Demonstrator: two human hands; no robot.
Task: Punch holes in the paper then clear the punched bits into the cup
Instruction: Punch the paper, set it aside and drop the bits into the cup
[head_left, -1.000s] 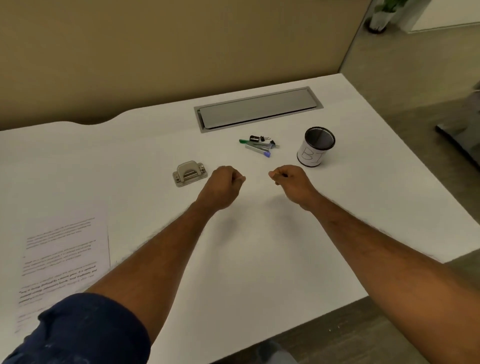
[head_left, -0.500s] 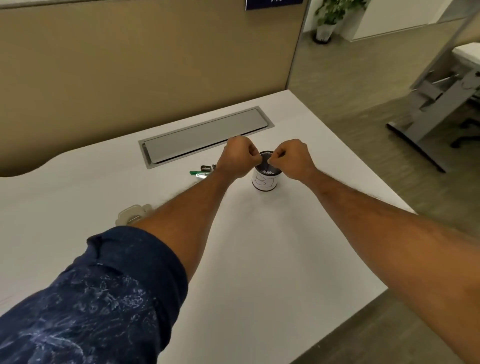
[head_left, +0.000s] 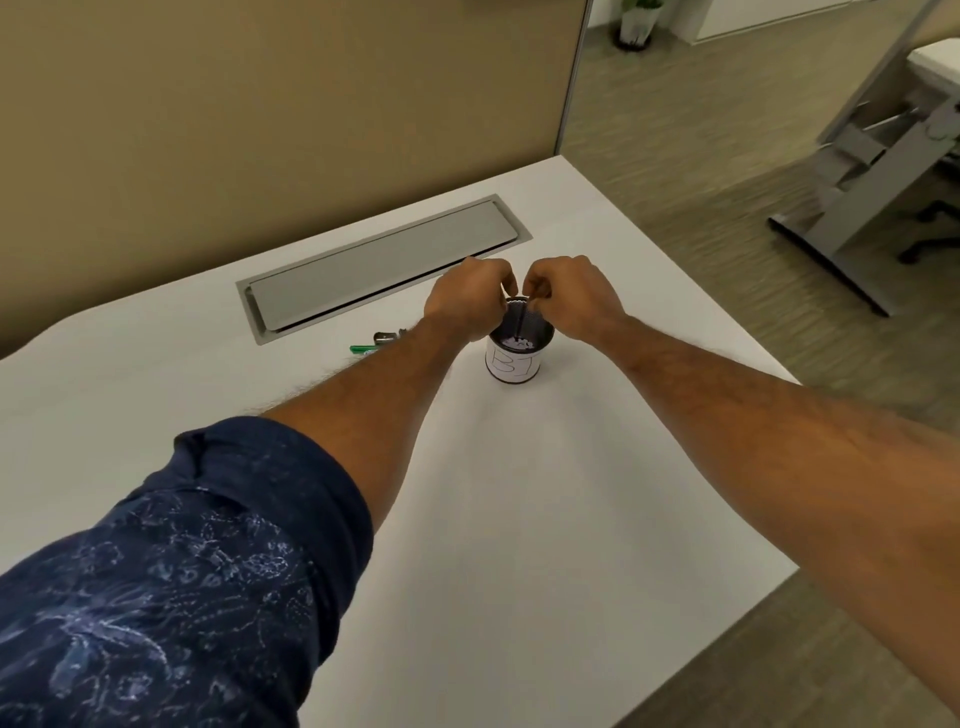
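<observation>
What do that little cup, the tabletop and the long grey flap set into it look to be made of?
Cup: black wire mesh, probably metal, judging by its see-through wall; a white paper label wraps the lower part. Tabletop: smooth matte white, likely laminate, with no grain visible. Flap: flat grey with a dull sheen, either metal or plastic.

The left forearm (head_left: 363, 400) and right forearm (head_left: 727, 400) were stretched forward, converging. The left grip (head_left: 470, 297) and right grip (head_left: 570, 293) were just beside each other, knuckles up, fingers curled, fingertips pinched downward.
</observation>
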